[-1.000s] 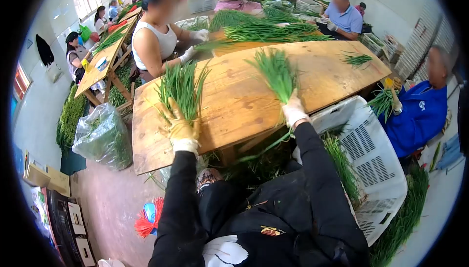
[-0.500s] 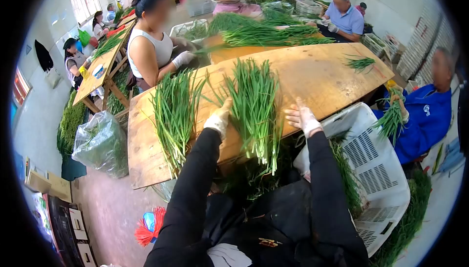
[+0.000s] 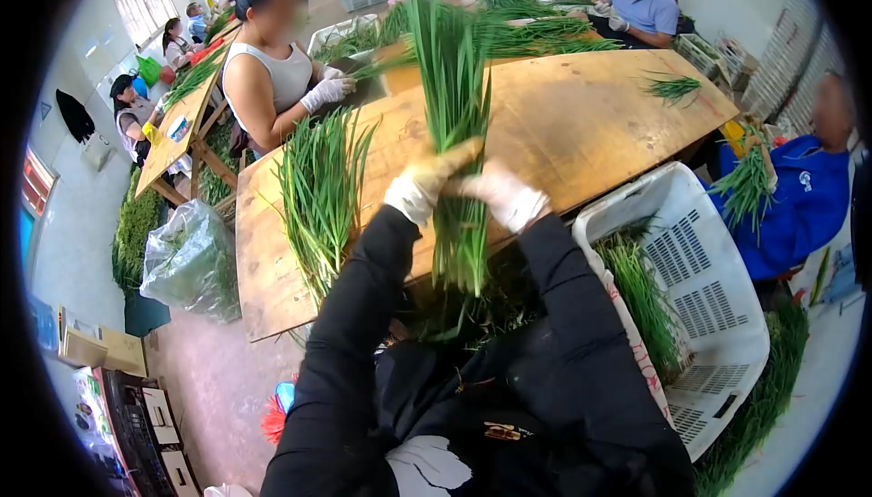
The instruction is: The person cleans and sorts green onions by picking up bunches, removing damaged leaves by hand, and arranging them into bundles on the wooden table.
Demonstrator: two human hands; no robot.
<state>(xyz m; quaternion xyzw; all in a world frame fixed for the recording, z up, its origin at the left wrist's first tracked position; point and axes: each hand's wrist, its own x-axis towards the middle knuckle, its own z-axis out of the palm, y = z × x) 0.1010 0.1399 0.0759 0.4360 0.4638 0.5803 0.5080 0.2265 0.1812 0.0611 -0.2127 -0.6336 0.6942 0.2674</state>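
Observation:
Both hands are wrapped round a thick bunch of chives [image 3: 451,88], held upright over the table's near edge with the green leaves up and the pale stem ends down. My left hand [image 3: 422,186] grips it from the left side, and my right hand [image 3: 502,195] from the right, their fingers meeting around the stems. Each wears a pale glove that leaves fingers bare. Left of them, a second pile of chives [image 3: 320,188] lies on the wooden table [image 3: 581,124], its stem ends toward me.
At my right stands a white plastic crate [image 3: 713,315] with chives inside; beyond it, a person in blue [image 3: 772,197] holds a bunch. Across the table's left end is a co-worker in a white top [image 3: 268,79]. A clear plastic bag [image 3: 193,265] stands on the floor at left.
The chives that lay between my spread hands are now gathered and lifted upright. My hands have come together around them. The left pile stays on the table.

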